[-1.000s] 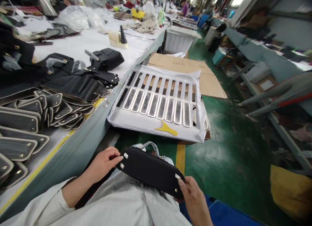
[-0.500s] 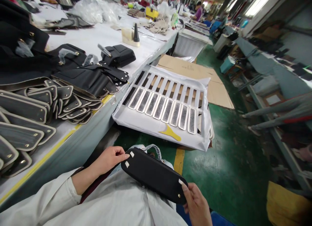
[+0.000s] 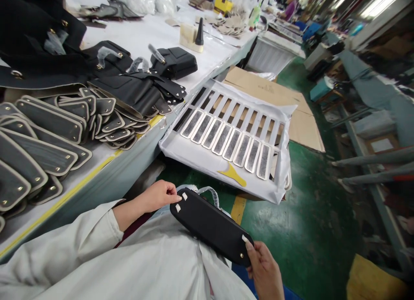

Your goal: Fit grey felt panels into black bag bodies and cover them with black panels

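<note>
A black bag (image 3: 210,226) lies over my lap, its long flat face turned up and its plastic-wrapped handle at the far side. Two white tabs show at its left end; at the right end are one white tab and a gold stud. My left hand (image 3: 159,197) pinches the bag's left end beside the tabs. The right end is gripped by my right hand (image 3: 263,265), with the thumb at the white tab. Many black pieces with pale edges and gold studs (image 3: 48,149) are piled on the table (image 3: 132,39) at the left.
Beside the table stands a tray (image 3: 190,162) with a row of grey panels and a yellow tool (image 3: 233,175). Flattened cardboard (image 3: 307,123) lies behind it. More black bags (image 3: 174,62) sit on the table. A yellow bag (image 3: 371,278) is at lower right. A person (image 3: 290,5) is far off.
The view has shifted, so the table and tray appear further right. Both hands keep their hold on the bag, which looks much the same.
</note>
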Tool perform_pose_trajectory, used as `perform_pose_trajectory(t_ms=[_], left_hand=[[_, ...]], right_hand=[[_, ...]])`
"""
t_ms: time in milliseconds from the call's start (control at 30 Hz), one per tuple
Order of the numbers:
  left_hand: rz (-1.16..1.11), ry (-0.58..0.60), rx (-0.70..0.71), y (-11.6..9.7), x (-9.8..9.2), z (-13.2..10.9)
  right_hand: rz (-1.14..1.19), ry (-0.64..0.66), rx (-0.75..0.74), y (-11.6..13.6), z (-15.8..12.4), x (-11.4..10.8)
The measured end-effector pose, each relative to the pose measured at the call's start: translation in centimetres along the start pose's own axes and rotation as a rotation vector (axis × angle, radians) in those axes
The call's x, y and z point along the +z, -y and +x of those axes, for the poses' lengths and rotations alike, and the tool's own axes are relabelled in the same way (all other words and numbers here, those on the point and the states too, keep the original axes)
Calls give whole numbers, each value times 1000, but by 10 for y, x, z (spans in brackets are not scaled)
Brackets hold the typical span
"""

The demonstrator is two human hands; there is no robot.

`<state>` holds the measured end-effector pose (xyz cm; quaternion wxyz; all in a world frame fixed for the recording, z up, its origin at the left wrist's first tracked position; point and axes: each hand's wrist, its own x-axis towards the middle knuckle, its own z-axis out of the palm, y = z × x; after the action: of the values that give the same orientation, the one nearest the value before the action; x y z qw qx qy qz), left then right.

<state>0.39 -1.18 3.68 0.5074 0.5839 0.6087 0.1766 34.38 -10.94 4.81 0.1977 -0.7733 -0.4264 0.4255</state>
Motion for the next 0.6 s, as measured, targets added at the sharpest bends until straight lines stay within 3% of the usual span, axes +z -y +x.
perform_pose_trajectory(t_ms=[600], left_hand=[[81,-9,-11,-5,4,-2]], right_hand=[[93,-38,-7,-3,-1,1]])
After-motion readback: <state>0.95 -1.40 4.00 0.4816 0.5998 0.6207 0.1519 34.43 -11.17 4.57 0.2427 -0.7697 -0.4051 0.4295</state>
